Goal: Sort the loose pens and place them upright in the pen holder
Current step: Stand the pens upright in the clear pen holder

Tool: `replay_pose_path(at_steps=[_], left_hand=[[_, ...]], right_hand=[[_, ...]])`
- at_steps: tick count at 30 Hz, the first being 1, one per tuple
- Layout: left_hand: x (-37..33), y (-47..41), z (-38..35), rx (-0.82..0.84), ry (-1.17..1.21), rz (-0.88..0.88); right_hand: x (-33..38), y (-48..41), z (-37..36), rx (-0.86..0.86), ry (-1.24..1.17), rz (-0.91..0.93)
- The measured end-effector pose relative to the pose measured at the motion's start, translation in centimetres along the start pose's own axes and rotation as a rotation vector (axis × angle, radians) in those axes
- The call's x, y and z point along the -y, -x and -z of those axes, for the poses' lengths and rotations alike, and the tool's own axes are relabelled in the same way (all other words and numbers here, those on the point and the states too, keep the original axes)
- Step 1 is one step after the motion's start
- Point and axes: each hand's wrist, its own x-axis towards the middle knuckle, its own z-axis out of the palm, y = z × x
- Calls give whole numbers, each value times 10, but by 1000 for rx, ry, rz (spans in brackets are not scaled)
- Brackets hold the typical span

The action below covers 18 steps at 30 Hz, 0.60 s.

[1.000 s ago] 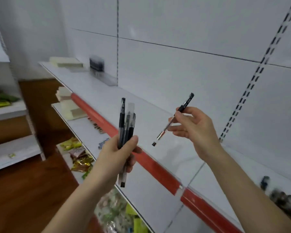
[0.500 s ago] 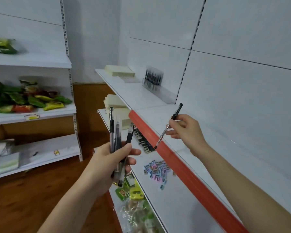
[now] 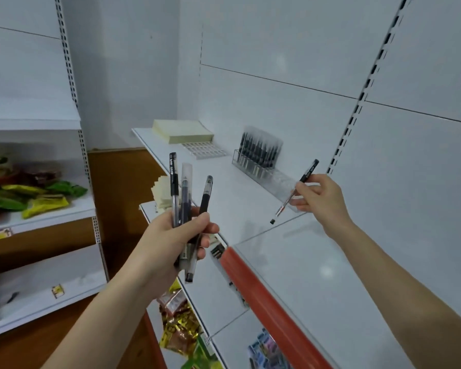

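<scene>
White shelf board carries the clear plastic pen holder, a long slotted rack set against the back panel. The holder's far end is packed with standing black pens, and its near end shows slots without pens. The right hand hangs just in front of that near end. Its thumb and fingers pinch a single gel pen around the middle, and the pen slants with its lower end pointing down and away from the holder. The left hand is well apart from the holder on the aisle side, wrapped round a bundle of three pens held roughly upright.

The step in hand looks to be seating the single pen. It should be swung vertical first, with the same end up as the standing pens. Then bring it over the first free slot beside the filled rows, lower it straight, and let go only once it bottoms out. Coming in aslant could knock the neighbouring pens or skid off the clear wall. The bundle is best kept back until that slot is filled.

A stack of pale yellow note pads lies beyond the holder's far end, with a white grid tray between them. A red price rail edges the shelf in front of the holder, and snack packets sit well below. Only the standing pens crowd the path.
</scene>
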Motion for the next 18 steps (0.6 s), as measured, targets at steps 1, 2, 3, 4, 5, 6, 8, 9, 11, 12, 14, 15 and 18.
replay_pose_path(at_steps=[1, 2, 3, 4, 5, 6, 8, 9, 11, 12, 14, 15, 18], left_hand=[[-2, -17, 3, 12, 8, 18], [-3, -34, 7, 27, 20, 39], [-4, -52, 10, 44, 33, 62], [-4, -71, 13, 64, 42, 84], [-4, -90, 16, 88, 45, 103], [-4, -109, 18, 115, 45, 117], [-5, -144, 23, 176, 44, 142], [-6, -162, 26, 209, 43, 157], [-10, -196, 31, 280, 32, 190], [-13, -212, 33, 315, 23, 207], [-16, -238, 35, 388, 5, 236], [-17, -249, 35, 422, -2, 244], [-16, -275, 36, 501, -13, 273]], right_hand=[[-2, -12, -1, -37, 11, -1], [-4, -23, -2, -75, 21, 2], [-6, -33, -3, -113, 28, 5], [-8, -42, -5, -152, 33, 9], [-11, -52, -6, -194, 41, 15], [-13, -61, -8, -238, 56, 23], [-15, -80, -12, -336, 93, 37], [-16, -89, -14, -389, 110, 40], [-15, -105, -20, -490, 142, 42], [-15, -112, -23, -531, 161, 38], [-15, -124, -29, -604, 207, 33], [-16, -130, -31, -630, 240, 36], [-20, -145, -38, -668, 334, 41]])
